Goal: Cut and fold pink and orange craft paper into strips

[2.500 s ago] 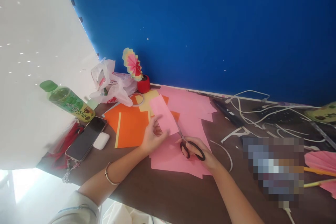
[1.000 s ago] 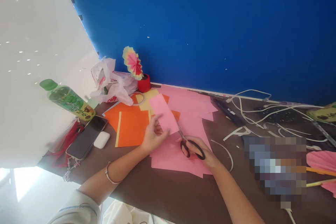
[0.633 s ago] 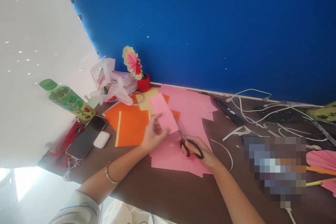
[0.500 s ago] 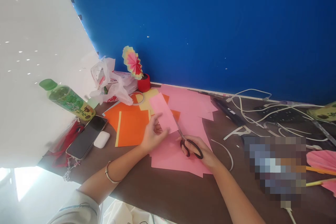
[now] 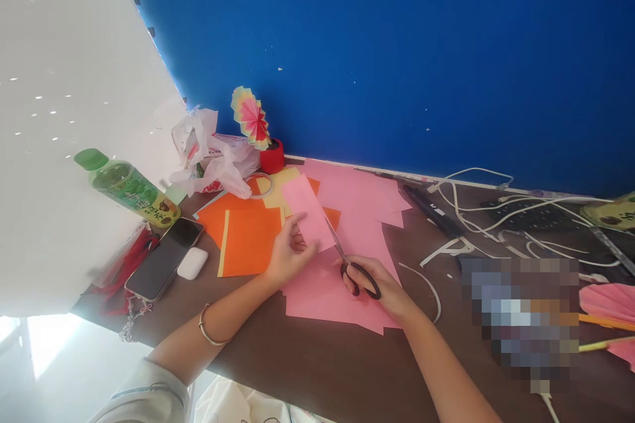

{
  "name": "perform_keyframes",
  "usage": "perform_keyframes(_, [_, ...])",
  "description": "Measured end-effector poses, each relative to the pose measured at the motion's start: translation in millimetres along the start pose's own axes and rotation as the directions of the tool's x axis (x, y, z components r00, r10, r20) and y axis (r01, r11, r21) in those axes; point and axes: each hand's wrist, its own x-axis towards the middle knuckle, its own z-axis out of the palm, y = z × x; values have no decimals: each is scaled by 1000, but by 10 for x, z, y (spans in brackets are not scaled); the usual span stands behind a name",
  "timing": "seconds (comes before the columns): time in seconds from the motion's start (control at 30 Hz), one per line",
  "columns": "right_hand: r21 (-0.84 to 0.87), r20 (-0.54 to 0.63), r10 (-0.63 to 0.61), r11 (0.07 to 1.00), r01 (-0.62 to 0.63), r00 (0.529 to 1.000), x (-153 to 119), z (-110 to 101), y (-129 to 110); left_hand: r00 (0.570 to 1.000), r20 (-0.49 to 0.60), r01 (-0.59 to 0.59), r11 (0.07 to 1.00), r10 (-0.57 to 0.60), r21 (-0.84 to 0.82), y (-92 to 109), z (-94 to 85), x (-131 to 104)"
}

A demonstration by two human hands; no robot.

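Note:
A small piece of pink paper [image 5: 306, 208] is gripped between the thumb and fingers of my left hand [image 5: 292, 252]. My right hand [image 5: 380, 281] is closed around the black handles of a pair of scissors [image 5: 339, 246]. The scissor blades lie along the right edge of that pink piece, pointing away from me and up to the left. Below both hands are larger sheets of pink paper [image 5: 322, 301], overlapping on the table. Just left of my left hand lie orange sheets [image 5: 251, 244], one with a pale yellow strip along its side.
A green-capped bottle [image 5: 131, 188], a phone [image 5: 165, 259] and a white earbud case [image 5: 192, 264] are on the left. Behind stand a plastic bag [image 5: 223, 165] and a paper flower [image 5: 253, 117] in a red pot [image 5: 272, 156]. White cables [image 5: 461, 211] tangle at the right.
The scissors have shifted slightly, and more of their blades shows over the pink piece. The handles sit a little closer together. My left hand stays in place.

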Motion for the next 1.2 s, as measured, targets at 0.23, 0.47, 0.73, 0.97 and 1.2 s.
perform_keyframes(0.23, [17, -13, 7, 1000, -7, 1000, -7, 15, -11, 1000, 0, -21, 999, 21, 33, -35, -19, 1])
perform_keyframes(0.47, [10, -7, 16, 1000, -16, 1000, 2, 9, -6, 1000, -15, -19, 999, 19, 43, -28, -19, 0])
perform_keyframes(0.73, [-10, -3, 10, 1000, -10, 1000, 3, 16, -11, 1000, -10, -10, 999, 10, 37, -25, -19, 7])
perform_keyframes(0.97, [-8, -5, 16, 1000, -16, 1000, -2, 18, 1, 1000, -8, -4, 999, 4, 33, -13, -19, 16])
perform_keyframes(1.2, [-27, -13, 38, 999, -38, 999, 7, -4, 42, 1000, -13, -13, 999, 13, 33, -29, -22, 9])
